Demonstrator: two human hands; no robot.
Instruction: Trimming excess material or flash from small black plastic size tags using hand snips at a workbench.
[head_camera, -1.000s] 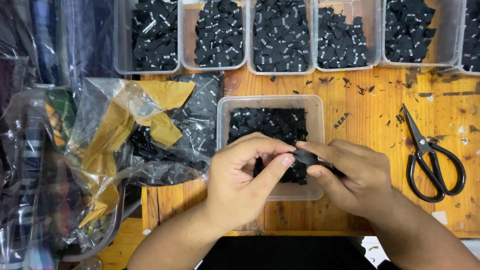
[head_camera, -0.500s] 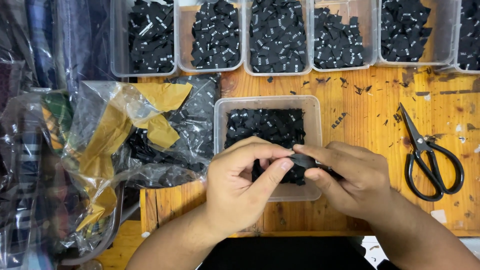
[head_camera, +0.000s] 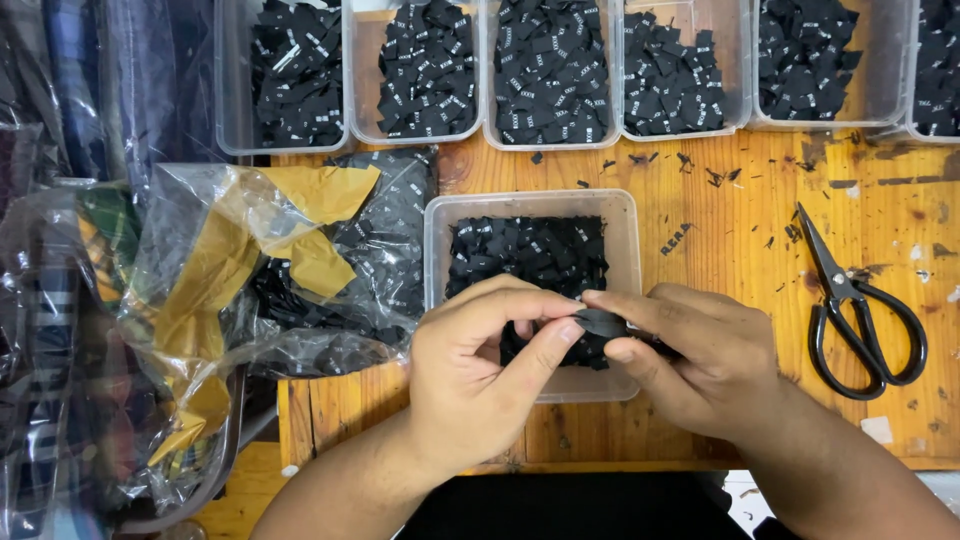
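Barely a shift from a moment ago: left hand (head_camera: 470, 385) and right hand (head_camera: 700, 370) stay curled together, thumbs and forefingers pinching a small black woven fabric label (head_camera: 601, 322) just above the clear rectangular plastic tub (head_camera: 432, 250) of labels on the wooden bench (head_camera: 730, 220), so the handling continues.

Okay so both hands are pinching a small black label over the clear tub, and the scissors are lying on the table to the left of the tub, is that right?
Not quite. The scissors lie to the right of the tub, not the left; the head view shows it. The rest holds: the left hand and right hand both pinch a small black label over the tub.
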